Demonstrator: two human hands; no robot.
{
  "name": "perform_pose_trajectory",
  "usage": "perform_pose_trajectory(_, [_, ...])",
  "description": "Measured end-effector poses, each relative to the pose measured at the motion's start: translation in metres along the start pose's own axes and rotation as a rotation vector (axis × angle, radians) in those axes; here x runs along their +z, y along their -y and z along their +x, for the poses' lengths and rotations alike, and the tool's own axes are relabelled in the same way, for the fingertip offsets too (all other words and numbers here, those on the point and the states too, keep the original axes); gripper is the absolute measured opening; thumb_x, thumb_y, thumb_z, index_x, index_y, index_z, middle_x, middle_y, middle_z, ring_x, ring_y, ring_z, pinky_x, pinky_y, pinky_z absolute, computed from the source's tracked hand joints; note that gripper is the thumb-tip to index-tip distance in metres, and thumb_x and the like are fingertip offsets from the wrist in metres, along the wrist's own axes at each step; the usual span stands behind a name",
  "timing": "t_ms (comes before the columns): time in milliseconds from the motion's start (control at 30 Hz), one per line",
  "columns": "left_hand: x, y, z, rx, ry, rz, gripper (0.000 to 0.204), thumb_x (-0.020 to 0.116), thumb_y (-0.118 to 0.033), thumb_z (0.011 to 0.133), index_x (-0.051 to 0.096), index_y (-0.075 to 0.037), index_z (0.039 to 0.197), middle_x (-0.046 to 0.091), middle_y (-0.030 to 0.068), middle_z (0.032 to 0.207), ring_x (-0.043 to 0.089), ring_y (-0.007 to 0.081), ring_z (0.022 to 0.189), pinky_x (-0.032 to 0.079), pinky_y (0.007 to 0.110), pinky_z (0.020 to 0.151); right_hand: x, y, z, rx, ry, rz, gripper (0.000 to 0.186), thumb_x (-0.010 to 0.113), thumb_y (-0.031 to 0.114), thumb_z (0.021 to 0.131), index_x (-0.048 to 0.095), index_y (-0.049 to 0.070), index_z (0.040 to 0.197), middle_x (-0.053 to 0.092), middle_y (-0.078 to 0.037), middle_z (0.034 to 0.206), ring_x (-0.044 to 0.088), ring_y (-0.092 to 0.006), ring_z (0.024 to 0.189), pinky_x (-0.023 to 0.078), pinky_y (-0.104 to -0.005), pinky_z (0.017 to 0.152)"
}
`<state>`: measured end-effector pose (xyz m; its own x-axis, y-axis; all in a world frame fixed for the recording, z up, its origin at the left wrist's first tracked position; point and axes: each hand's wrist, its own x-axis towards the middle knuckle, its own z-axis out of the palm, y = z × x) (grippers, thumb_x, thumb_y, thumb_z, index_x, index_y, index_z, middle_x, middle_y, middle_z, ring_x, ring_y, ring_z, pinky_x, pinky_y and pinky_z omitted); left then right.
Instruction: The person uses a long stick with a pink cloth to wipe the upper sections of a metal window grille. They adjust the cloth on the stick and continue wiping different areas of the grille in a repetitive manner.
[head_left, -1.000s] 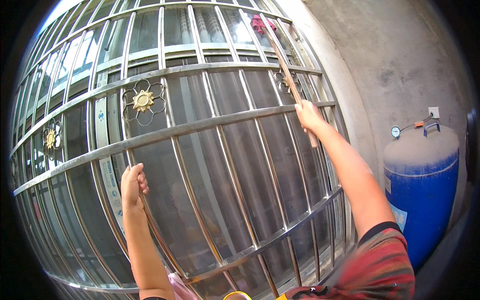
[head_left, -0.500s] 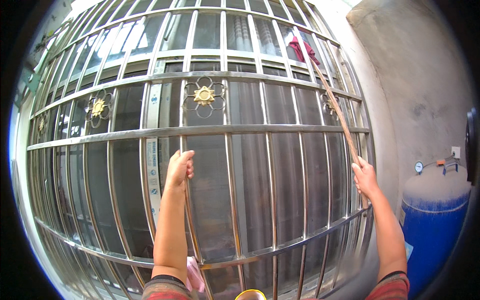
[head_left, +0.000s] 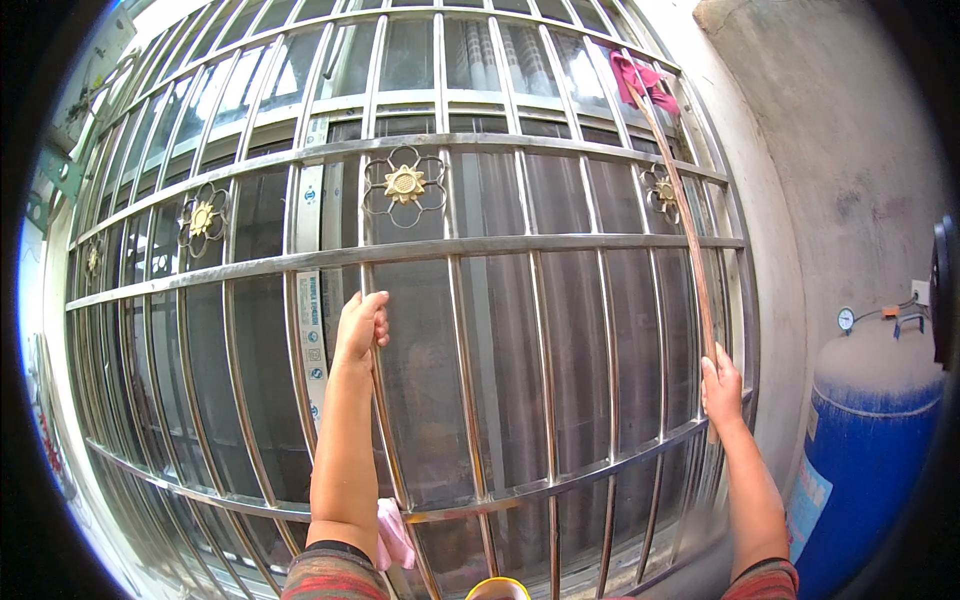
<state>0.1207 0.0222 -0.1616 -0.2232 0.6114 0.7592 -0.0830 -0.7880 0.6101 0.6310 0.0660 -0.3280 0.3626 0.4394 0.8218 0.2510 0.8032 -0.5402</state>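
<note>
My left hand (head_left: 362, 328) is wrapped round an upright bar of the metal window grille (head_left: 480, 245), just below a crossbar. In my right hand (head_left: 722, 388) is a long wooden stick (head_left: 686, 215), gripped near its lower end and slanting up to the left along the grille's right side. A crimson cloth (head_left: 643, 84) hangs at the stick's top end, by the upper right bars. How it is fixed there cannot be made out. Beside my left forearm, a pink cloth (head_left: 394, 535) hangs low at the bars.
Behind the grille stand dark window panes with curtains. Gold flower ornaments (head_left: 404, 184) sit between its crossbars. To the right are a grey wall (head_left: 830, 160) and a blue tank (head_left: 868, 470) with a gauge (head_left: 846, 319). A yellow-rimmed container (head_left: 498, 588) shows at the lower edge.
My right hand has moved down a little with the stick. The crimson cloth has shifted up and right and looks more spread out. My left hand keeps its hold on the bar.
</note>
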Motion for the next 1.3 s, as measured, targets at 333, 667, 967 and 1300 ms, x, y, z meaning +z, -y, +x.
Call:
perform_pose_trajectory(333, [-0.002,0.004,0.002,0.032,-0.013,0.037,0.017,0.059,-0.017,0.085,0.044,-0.011,0.079,0.040,-0.0046,0.052,0.037,0.0050,0.040,0.030,0.021,0.036,-0.036,-0.071,-0.070,-0.059,-0.033,-0.131,0.038,0.052,0.008,0.091,0.047,-0.005,0.127,0.062,-0.010,0.096,0.055,-0.0100,0.081,0.046,-0.0243,0.073])
perform_pose_trajectory(667, [-0.002,0.003,0.004,0.024,0.005,0.042,0.018,0.058,-0.018,0.086,0.044,-0.013,0.078,0.039,-0.0050,0.052,0.036,0.0056,0.040,0.030,0.022,0.036,-0.057,-0.078,-0.121,-0.008,-0.052,-0.308,0.046,0.052,0.002,0.087,0.043,-0.003,0.131,0.062,-0.018,0.101,0.059,-0.0165,0.082,0.046,-0.0271,0.073])
perform_pose_trajectory(967, [0.000,0.002,0.001,0.030,-0.014,0.053,0.016,0.059,-0.017,0.086,0.045,-0.012,0.078,0.040,-0.0043,0.053,0.037,0.0062,0.041,0.031,0.023,0.038,-0.042,-0.037,-0.116,-0.033,-0.001,-0.111,0.045,0.050,0.002,0.088,0.041,-0.003,0.132,0.053,-0.006,0.077,0.043,-0.0093,0.060,0.039,-0.0236,0.055])
perform_pose_trajectory(1300, [-0.004,0.002,0.003,-0.015,0.041,-0.008,0.017,0.059,-0.017,0.085,0.043,-0.011,0.081,0.041,-0.0040,0.055,0.038,0.0057,0.042,0.032,0.022,0.038,-0.010,0.055,-0.123,-0.297,0.082,-0.381,0.046,0.053,0.004,0.088,0.042,-0.005,0.132,0.064,-0.019,0.095,0.064,-0.0187,0.079,0.048,-0.0279,0.070])
